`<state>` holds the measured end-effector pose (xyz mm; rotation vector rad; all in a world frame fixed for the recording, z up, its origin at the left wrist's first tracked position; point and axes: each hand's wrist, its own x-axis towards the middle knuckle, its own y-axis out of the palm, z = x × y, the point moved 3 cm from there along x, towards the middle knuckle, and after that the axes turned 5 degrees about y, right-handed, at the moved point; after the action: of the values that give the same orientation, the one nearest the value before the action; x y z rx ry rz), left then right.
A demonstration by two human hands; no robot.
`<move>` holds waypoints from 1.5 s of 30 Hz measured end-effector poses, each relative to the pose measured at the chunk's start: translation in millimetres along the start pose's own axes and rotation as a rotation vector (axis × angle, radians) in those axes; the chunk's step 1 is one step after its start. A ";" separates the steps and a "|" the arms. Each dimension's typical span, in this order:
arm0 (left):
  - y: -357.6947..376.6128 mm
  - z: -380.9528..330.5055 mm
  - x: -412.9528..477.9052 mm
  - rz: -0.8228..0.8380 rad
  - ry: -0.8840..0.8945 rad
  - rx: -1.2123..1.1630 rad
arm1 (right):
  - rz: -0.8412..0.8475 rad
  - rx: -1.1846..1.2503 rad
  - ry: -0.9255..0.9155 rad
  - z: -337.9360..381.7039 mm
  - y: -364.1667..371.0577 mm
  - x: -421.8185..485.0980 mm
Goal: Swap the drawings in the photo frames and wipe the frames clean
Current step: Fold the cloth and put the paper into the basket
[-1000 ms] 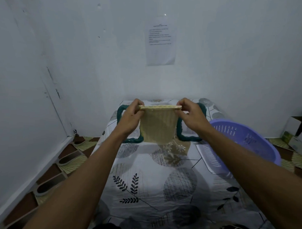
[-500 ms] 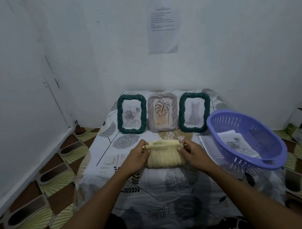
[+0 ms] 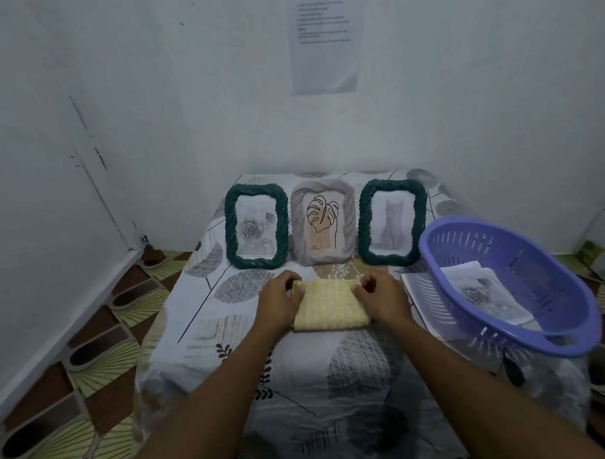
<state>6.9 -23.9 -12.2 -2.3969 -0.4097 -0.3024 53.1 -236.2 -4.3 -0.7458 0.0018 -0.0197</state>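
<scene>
A small bench [image 3: 209, 342] under a leaf-print cloth stands in a white-walled corner. Three frames [image 3: 323, 221] stand along its far edge. Both hands, left hand [image 3: 278, 304] and right hand [image 3: 382, 300], pinch a folded yellow cloth [image 3: 329, 305] lying mid-bench; a purple basket [image 3: 572, 326] sits right.

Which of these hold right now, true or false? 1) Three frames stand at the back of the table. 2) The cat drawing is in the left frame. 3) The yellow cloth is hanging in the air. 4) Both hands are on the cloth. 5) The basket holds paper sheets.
1) True: the left green frame, grey middle frame and right green frame stand in a row.
2) False: the cat is in the right frame; the left shows roses.
3) False: the yellow cloth lies folded on the table.
4) True: left hand and right hand grip its sides.
5) True: the purple basket holds drawings.
</scene>
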 end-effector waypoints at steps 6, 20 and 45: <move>3.9 12.6 -1.3 0.016 0.070 0.027 | -0.013 -0.027 -0.064 -0.4 4.9 -3.0; -54.3 -63.7 17.1 0.579 0.065 -0.174 | 0.486 0.186 -0.420 100.0 -40.5 -13.1; -126.3 86.8 -36.1 0.029 -0.090 0.514 | 0.157 0.143 -0.344 126.9 146.4 -70.0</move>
<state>-63.6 116.9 -14.2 -1.9138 -0.4336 -0.0621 -13.3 -41.3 -10.8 -0.5968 -0.2659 0.2562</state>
